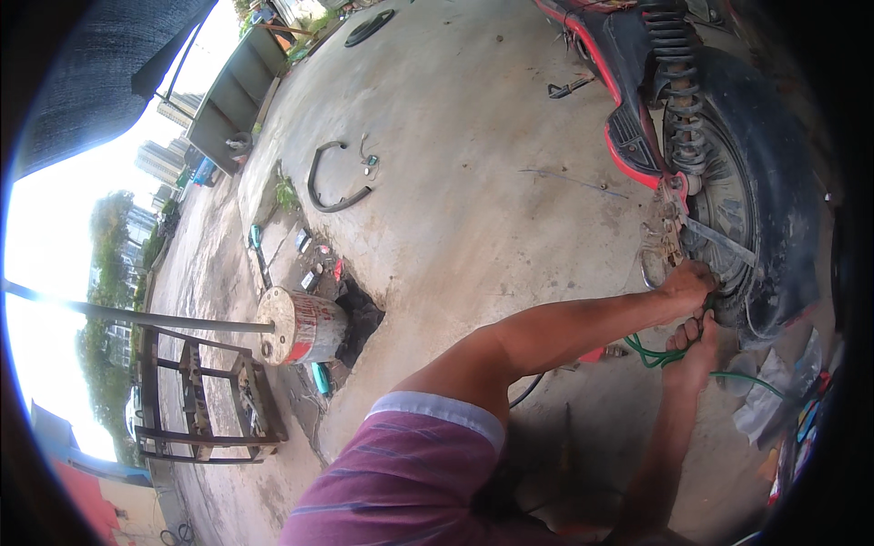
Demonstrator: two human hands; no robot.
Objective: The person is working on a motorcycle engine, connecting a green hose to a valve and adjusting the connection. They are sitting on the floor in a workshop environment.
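Note:
My left hand [690, 284], its arm in a striped purple sleeve [401, 473], is closed at the lower part of the scooter's wheel [724, 196]. What its fingers hold is hidden. Just below it, my right hand [694, 350] is closed around a thin green hose [642, 353], which loops beside the fist and runs off to the right. A small dark piece shows between the two hands, too small to name. The wheel has a black tyre [774, 182], a coil spring [678, 73] above and a flat metal bar [719, 241] across it. Red body panels [612, 100] belong to the same scooter.
On the concrete floor lie a curved black tube [316, 182] and a tyre [369, 27]. Left stand a paint-stained bucket [305, 326] with a pole [137, 317] and a metal frame [196, 400]. Plastic bags and litter [774, 391] lie at right.

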